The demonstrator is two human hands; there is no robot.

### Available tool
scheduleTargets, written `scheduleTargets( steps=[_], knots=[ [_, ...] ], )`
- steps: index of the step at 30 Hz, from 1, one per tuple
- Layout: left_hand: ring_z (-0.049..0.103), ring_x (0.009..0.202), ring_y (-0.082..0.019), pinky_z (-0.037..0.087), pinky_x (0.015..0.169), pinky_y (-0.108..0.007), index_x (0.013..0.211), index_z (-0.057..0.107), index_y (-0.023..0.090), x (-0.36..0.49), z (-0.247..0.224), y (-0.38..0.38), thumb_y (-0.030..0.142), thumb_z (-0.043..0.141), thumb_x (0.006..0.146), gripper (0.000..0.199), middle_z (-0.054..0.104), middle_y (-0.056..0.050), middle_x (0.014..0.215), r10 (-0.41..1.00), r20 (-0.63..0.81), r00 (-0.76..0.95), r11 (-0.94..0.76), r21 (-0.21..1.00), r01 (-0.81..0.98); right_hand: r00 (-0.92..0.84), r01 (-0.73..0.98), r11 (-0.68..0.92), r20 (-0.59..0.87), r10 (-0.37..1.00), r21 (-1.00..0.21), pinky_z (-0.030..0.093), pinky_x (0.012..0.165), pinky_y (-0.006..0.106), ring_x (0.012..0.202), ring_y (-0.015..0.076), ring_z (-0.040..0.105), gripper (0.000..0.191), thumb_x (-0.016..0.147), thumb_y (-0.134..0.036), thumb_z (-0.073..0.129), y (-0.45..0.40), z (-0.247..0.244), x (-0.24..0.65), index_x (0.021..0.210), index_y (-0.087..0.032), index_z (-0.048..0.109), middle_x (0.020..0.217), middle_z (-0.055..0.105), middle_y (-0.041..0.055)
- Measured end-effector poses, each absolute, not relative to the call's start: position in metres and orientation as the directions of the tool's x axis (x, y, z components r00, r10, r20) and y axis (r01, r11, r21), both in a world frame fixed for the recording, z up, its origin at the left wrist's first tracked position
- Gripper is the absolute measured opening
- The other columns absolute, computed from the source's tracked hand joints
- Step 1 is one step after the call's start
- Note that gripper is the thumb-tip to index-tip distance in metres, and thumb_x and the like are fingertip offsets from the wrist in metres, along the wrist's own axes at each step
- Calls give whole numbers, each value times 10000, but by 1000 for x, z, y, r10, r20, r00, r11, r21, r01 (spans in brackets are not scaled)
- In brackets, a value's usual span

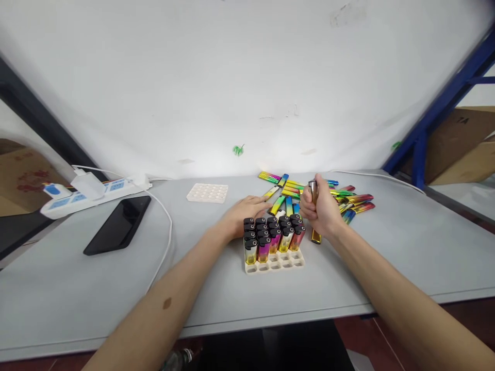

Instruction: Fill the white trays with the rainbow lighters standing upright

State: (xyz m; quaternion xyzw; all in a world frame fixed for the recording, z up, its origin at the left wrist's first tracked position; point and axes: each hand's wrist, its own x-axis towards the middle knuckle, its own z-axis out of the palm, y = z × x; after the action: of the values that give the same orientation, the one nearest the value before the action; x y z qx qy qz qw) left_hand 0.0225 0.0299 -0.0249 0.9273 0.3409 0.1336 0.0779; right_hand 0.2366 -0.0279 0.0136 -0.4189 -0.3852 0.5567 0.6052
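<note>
My right hand (pixel 320 208) is closed in a fist around a lighter (pixel 313 189), whose top end shows by the thumb. Just below that fist is a shiny gold end (pixel 316 236); I cannot tell whether it belongs to the same piece. My left hand (pixel 247 212) reaches behind the cream tray (pixel 275 266), fingers stretched out near a yellow and silver piece (pixel 271 192). Black-topped lighters, such as a purple and yellow one (pixel 264 251), stand upright in the tray's back rows; several front holes are bare. Shiny multicoloured pieces (pixel 292 191) lie heaped behind both hands.
A second cream tray (pixel 208 192) lies flat at the back. On the left are a black phone (pixel 118 225), a power strip (pixel 112 190) with plugs, and a white cable (pixel 170 234). The white wall (pixel 216 93) bounds the table; a blue frame (pixel 419 149) stands right.
</note>
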Motion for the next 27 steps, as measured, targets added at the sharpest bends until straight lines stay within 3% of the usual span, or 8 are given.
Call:
scheduleTargets(
  steps=[5, 11, 14, 20, 27],
  knots=[
    [495, 1237, -231, 419, 1041, -388, 1197, 594, 265, 21, -21, 26, 309, 405, 969, 300, 515, -58, 1378, 666, 263, 697, -745, 226, 627, 77, -286, -41, -66, 995, -957, 119, 344, 227, 336, 56, 144, 493, 882, -537, 436, -29, 14, 231, 522, -213, 342, 416, 216, -79],
    [501, 1133, -258, 462, 948, -400, 1218, 538, 220, 20, -17, 25, 340, 451, 934, 321, 537, -82, 1168, 756, 276, 593, -649, 204, 733, 83, -271, -28, -52, 995, -962, 107, 334, 230, 327, 64, 132, 437, 880, -462, 402, -29, 13, 230, 521, -218, 352, 398, 222, -75],
    [507, 1088, -278, 466, 914, -422, 1205, 556, 211, 20, -15, 27, 352, 454, 926, 329, 537, -92, 1126, 786, 262, 560, -609, 167, 776, 101, -268, -18, -47, 994, -963, 110, 346, 234, 332, 65, 135, 434, 886, -450, 402, -30, 15, 229, 522, -217, 360, 404, 218, -74],
    [509, 1055, -269, 456, 885, -400, 1059, 616, 227, 21, -13, 28, 368, 504, 912, 232, 545, -80, 1034, 812, 271, 517, -562, 122, 818, 119, -258, -15, -47, 992, -966, 130, 365, 232, 359, 62, 140, 516, 872, -593, 451, -34, 18, 227, 535, -215, 353, 417, 217, -78],
    [510, 1013, -268, 452, 872, -417, 955, 584, 220, 21, -13, 26, 369, 529, 902, 168, 562, -71, 1016, 815, 288, 503, -554, 130, 822, 101, -277, -1, -30, 994, -961, 114, 355, 239, 333, 66, 136, 431, 889, -454, 392, -32, 15, 229, 531, -220, 342, 405, 221, -72]
  ],
)
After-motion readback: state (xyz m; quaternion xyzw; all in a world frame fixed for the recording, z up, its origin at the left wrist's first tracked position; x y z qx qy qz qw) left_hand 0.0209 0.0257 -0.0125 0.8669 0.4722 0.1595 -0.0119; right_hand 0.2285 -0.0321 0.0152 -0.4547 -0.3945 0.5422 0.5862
